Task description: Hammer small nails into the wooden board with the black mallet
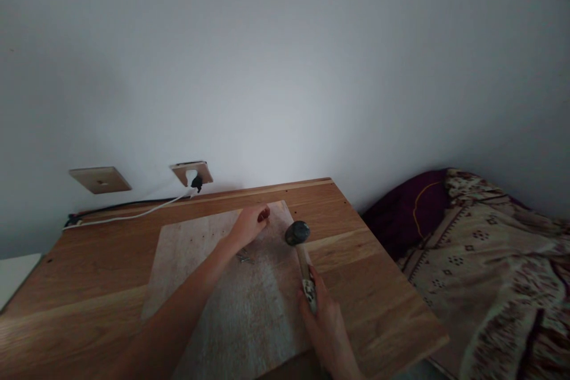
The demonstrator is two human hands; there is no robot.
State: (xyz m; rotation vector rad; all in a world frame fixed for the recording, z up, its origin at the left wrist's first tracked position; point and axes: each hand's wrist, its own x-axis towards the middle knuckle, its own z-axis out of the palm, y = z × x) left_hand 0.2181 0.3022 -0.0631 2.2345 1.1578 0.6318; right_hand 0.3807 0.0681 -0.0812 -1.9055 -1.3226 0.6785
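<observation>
My right hand (327, 320) is wrapped round the handle of a mallet (297, 233) with a dark, rounded head and a patterned grip. The mallet's head is raised near the right edge of a pale, worn board (231, 314). Over the far part of that board, my left hand (252, 222) has its thumb and fingers pinched together. Whatever lies between the fingertips is too small to make out. A small pile of nails (244, 257) rests on the board, just right of my left wrist. Several tiny dark marks dot the board's far left part.
The board lies on a wooden table (356, 285) set against a white wall. A white cable (133, 215) runs along the table's back edge to a plug in a wall socket (178, 173). Patterned bedding (485, 273) and a purple cushion (401, 208) lie to the right.
</observation>
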